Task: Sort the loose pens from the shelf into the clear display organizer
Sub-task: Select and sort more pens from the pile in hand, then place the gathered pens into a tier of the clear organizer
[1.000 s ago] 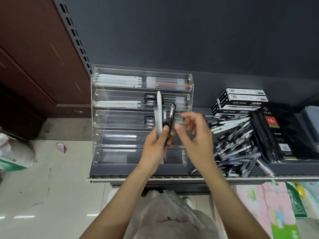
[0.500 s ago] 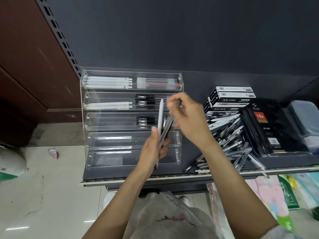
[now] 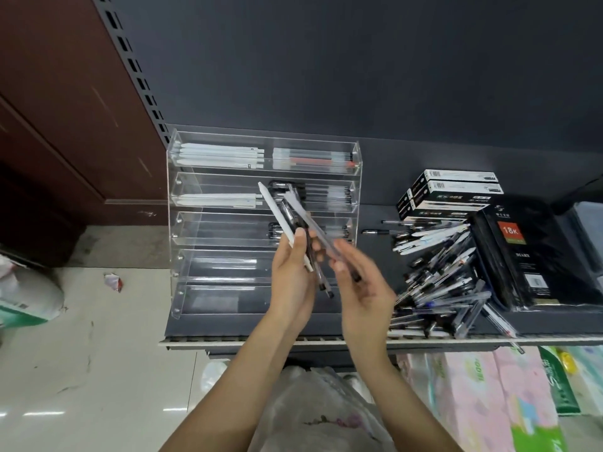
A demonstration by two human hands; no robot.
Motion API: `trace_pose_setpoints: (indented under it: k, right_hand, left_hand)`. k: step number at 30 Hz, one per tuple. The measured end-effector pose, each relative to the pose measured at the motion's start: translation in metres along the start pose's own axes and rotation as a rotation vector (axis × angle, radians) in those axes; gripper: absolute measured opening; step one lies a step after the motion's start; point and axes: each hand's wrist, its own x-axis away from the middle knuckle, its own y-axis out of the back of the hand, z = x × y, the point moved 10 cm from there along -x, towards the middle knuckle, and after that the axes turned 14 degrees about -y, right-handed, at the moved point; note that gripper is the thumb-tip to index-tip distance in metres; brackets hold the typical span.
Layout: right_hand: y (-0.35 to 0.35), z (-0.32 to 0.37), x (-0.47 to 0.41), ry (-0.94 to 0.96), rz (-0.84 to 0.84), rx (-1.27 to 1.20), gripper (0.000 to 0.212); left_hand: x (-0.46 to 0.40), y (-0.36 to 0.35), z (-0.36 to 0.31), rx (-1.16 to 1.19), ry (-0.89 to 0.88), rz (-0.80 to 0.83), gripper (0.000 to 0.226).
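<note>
While the left hand (image 3: 293,282) grips a white pen (image 3: 281,223) and dark pens (image 3: 301,236) in a fan, the right hand (image 3: 362,288) pinches a clear pen (image 3: 313,228) from it, organizer (image 3: 182,223) at 12 o'clock behind them, loose pen pile (image 3: 440,278) at 3 o'clock on the shelf (image 3: 228,337).

**Materials and Finishes**

Organizer (image 3: 202,223): clear, glossy plastic. Shelf (image 3: 248,324): matt dark surface with a pale metal front edge. Loose pens (image 3: 437,288): clear and white plastic barrels. Notebook packs (image 3: 535,256): glossy wrap. Floor (image 3: 98,370): glossy tile.
</note>
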Motion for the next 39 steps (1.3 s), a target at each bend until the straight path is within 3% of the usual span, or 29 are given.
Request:
trace_pose_setpoints:
  k: [7, 13, 16, 20, 24, 28, 33, 39]
  right_hand:
    - [-0.025, 0.008, 0.017, 0.339, -0.017, 0.461, 0.028]
    - [-0.045, 0.004, 0.020, 0.352, 0.048, 0.509, 0.030]
    - [-0.062, -0.003, 0.017, 0.245, 0.132, 0.552, 0.032]
    - [-0.091, -0.020, 0.021, 0.077, 0.262, 0.489, 0.031]
    - [-0.120, -0.024, 0.031, 0.077, 0.348, 0.499, 0.030]
    - [-0.151, -0.022, 0.035, 0.145, 0.394, 0.608, 0.028]
    - [-0.178, -0.002, 0.044, 0.451, 0.300, 1.061, 0.030]
    - [-0.179, 0.009, 0.030, 0.456, 0.241, 1.061, 0.014]
  left_hand:
    - [0.004, 0.007, 0.003, 0.080, 0.034, -0.083, 0.024]
    - [0.002, 0.021, -0.004, 0.147, 0.010, -0.083, 0.023]
    - [-0.001, 0.036, -0.010, 0.296, 0.001, -0.105, 0.030]
    - [-0.002, 0.059, -0.020, 0.304, -0.001, -0.098, 0.030]
    - [-0.007, 0.088, -0.033, 0.284, 0.036, -0.081, 0.028]
    - [-0.012, 0.113, -0.043, 0.284, 0.050, -0.072, 0.023]
    - [-0.022, 0.136, -0.052, 0.340, 0.013, -0.178, 0.016]
    - [-0.023, 0.129, -0.038, 0.350, 0.087, -0.217, 0.017]
